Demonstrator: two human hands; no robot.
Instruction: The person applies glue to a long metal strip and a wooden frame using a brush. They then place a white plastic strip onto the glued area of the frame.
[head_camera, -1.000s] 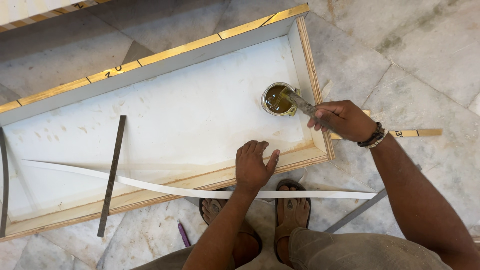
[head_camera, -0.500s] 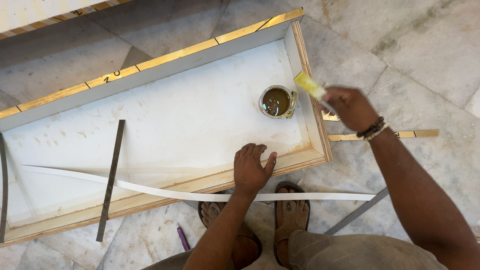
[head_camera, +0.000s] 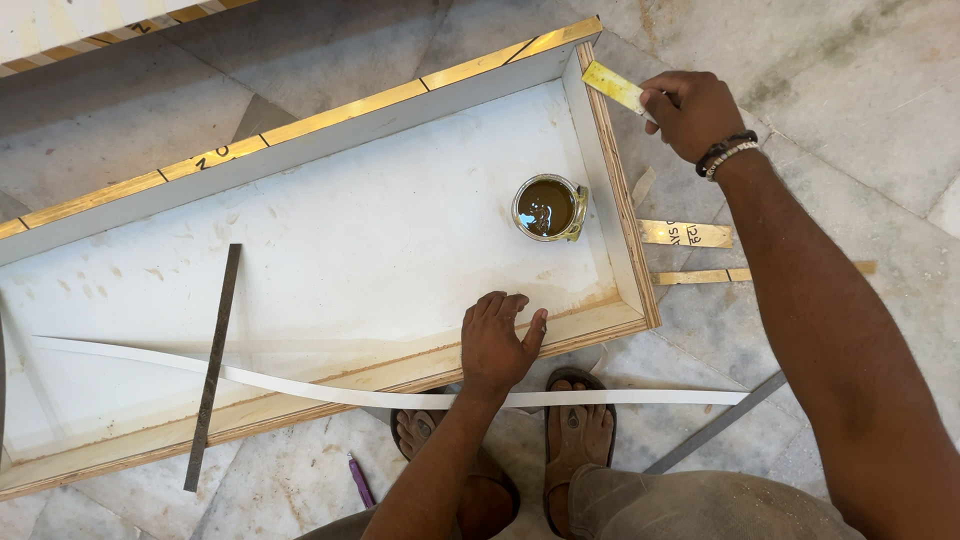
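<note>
Right hand (head_camera: 693, 112) gripping one yellow strip (head_camera: 615, 88) (perhaps glue-coated); left hand (head_camera: 497, 343) spread flat on one tray (head_camera: 300, 260).

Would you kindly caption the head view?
Right hand holds yellow flat strip at shallow white plywood tray's corner; left hand rests inside.

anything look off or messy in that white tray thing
Nothing is spilled. The open tin of brown liquid stands upright inside the white tray, with no lid in view. A long white strip bows loosely across the tray's front edge, and a dark flat bar overhangs that edge. Faint smudges mark the tray floor.
</note>
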